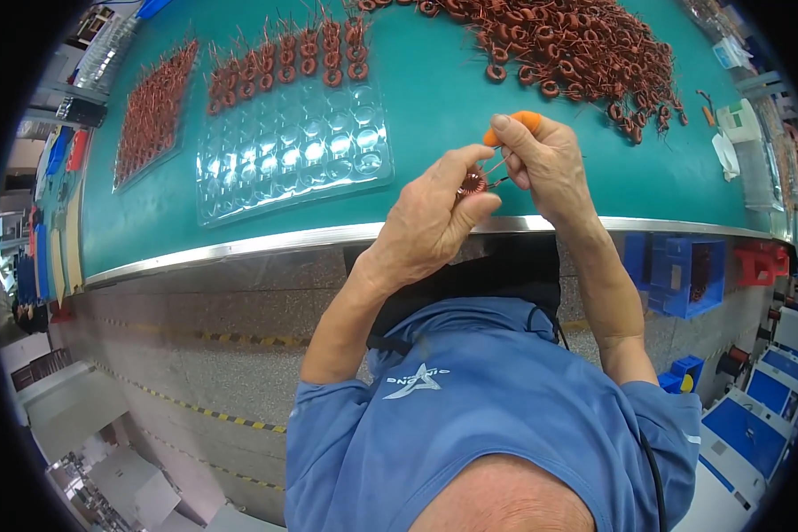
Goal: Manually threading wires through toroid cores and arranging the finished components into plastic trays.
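Note:
Above the table's front edge, my left hand (430, 213) grips a small ring coil (473, 183) wound with copper wire between thumb and fingers. My right hand (545, 164) is closed just right of it, pinching a thin wire lead (496, 168) that runs from the coil. Something orange (512, 129), seemingly a finger cover, shows at the right fingertips. A short dark tip shows beside the coil; I cannot make out what it belongs to.
A clear plastic tray (293, 161) has coils in its far rows; a fuller tray (155, 115) lies left. A heap of loose coils (576, 44) covers the far right. An orange-handled tool (708, 111) lies near the right edge. Blue bins (683, 275) stand below the table.

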`<state>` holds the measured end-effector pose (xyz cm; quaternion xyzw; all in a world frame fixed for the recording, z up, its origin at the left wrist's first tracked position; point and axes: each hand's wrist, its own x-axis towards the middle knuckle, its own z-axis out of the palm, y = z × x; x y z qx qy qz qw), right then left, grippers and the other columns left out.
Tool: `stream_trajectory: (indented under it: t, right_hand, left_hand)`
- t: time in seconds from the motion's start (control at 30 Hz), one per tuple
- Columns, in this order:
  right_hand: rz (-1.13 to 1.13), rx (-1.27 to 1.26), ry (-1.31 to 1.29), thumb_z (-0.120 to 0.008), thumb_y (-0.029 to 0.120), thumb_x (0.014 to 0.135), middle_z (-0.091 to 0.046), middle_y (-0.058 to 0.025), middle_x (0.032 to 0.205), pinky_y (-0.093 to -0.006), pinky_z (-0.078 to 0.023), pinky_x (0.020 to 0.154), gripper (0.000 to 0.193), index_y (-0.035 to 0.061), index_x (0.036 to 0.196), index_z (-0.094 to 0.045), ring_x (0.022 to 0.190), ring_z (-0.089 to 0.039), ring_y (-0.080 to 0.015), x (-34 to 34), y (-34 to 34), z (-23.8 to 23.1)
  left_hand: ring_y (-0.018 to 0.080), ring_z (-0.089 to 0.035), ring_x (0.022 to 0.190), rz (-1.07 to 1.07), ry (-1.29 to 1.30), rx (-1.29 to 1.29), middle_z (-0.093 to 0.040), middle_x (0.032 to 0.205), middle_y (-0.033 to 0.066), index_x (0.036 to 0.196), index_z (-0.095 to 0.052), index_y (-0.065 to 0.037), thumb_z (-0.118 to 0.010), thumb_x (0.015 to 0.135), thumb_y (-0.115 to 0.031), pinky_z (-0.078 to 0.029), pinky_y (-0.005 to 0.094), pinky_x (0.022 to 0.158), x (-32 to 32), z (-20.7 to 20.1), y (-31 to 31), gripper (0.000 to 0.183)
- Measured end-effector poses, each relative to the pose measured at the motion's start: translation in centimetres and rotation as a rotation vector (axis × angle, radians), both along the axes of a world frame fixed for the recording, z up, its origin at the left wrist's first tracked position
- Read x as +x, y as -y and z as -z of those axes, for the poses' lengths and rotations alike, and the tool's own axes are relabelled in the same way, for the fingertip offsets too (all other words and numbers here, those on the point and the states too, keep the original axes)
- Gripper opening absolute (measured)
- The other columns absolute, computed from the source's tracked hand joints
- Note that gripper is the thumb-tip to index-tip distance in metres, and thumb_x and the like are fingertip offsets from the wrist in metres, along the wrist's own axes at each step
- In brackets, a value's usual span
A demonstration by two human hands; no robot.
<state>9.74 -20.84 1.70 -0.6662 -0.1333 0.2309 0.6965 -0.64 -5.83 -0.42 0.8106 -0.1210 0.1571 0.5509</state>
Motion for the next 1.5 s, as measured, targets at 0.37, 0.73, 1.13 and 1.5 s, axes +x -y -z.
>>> stream_trajectory:
  t: [0.37, 0.73, 1.13, 1.5]
  right_hand:
    - [-0.100, 0.087, -0.101, -0.063, 0.027, 0.093, -0.061, -0.0010, 0.074, -0.0157, -0.038, 0.046, 0.029, 0.0014, 0.105, -0.064, 0.054, -0.053, -0.0046, -1.4, 1.3, 1.1]
    - [-0.116, 0.131, -0.008, -0.068, 0.020, 0.089, -0.065, -0.0040, 0.072, -0.0197, -0.046, 0.050, 0.022, -0.0012, 0.096, -0.067, 0.057, -0.059, -0.0081, -1.6, 2.3, 1.2]
    - [-0.127, -0.045, -0.019, -0.063, 0.023, 0.093, -0.063, -0.0042, 0.067, -0.0195, -0.044, 0.046, 0.025, -0.0003, 0.085, -0.065, 0.052, -0.058, -0.0081, -2.3, 3.9, 0.1]
    - [0.059, -0.183, 0.208, -0.065, 0.024, 0.092, -0.061, -0.0021, 0.063, -0.0192, -0.041, 0.044, 0.025, -0.0007, 0.088, -0.067, 0.050, -0.054, -0.0052, -2.8, 2.5, 0.8]
  left_hand:
    - [0.0154, -0.058, 0.057, 0.031, -0.307, -0.935, -0.059, 0.081, 0.0154, 0.109, -0.043, 0.000, -0.030, 0.104, -0.039, -0.045, 0.0232, 0.043, 0.0, 0.7, 0.1, 0.042]
    - [0.0086, -0.055, 0.058, 0.115, -0.449, -0.641, -0.058, 0.075, 0.0054, 0.115, -0.049, 0.002, -0.046, 0.102, -0.026, -0.042, 0.0205, 0.048, -0.7, 0.8, 0.9, 0.030]
    - [0.0087, -0.047, 0.054, 0.224, -0.466, -0.481, -0.048, 0.064, 0.0021, 0.110, -0.052, 0.001, -0.044, 0.102, -0.023, -0.036, 0.0238, 0.048, -1.2, 0.7, 1.1, 0.027]
    - [0.0102, -0.050, 0.054, 0.033, -0.373, -0.416, -0.053, 0.063, 0.0037, 0.106, -0.053, 0.002, -0.048, 0.099, -0.019, -0.039, 0.0254, 0.050, -1.0, 2.0, 2.7, 0.022]
